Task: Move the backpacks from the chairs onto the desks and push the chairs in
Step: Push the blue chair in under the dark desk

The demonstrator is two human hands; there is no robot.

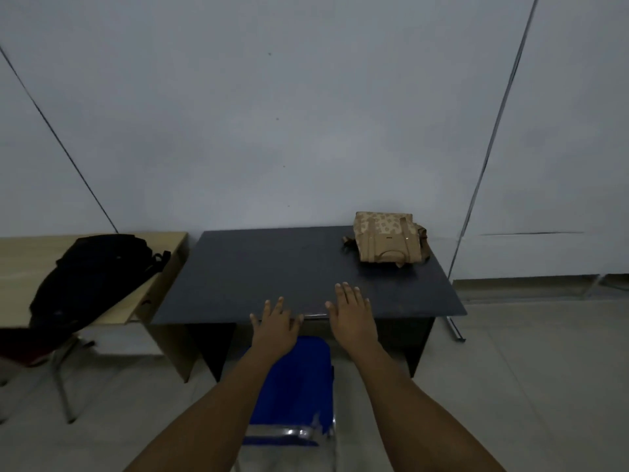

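Observation:
A tan patterned backpack (pixel 386 239) lies on the back right of the dark desk (pixel 272 267). A black backpack (pixel 92 277) lies on the light wooden desk (pixel 20 264) at the left, hanging over its front edge. A blue chair (pixel 296 383) stands in front of the dark desk, its seat partly under the desk's front edge. My left hand (pixel 275 323) and my right hand (pixel 350 308) hover palm down, fingers spread, over the desk's front edge above the chair. Neither hand holds anything.
A chair with metal legs (pixel 63 379) and a dark red seat stands under the wooden desk at the left. A pale wall rises right behind both desks. Tiled floor spreads to the right of the dark desk.

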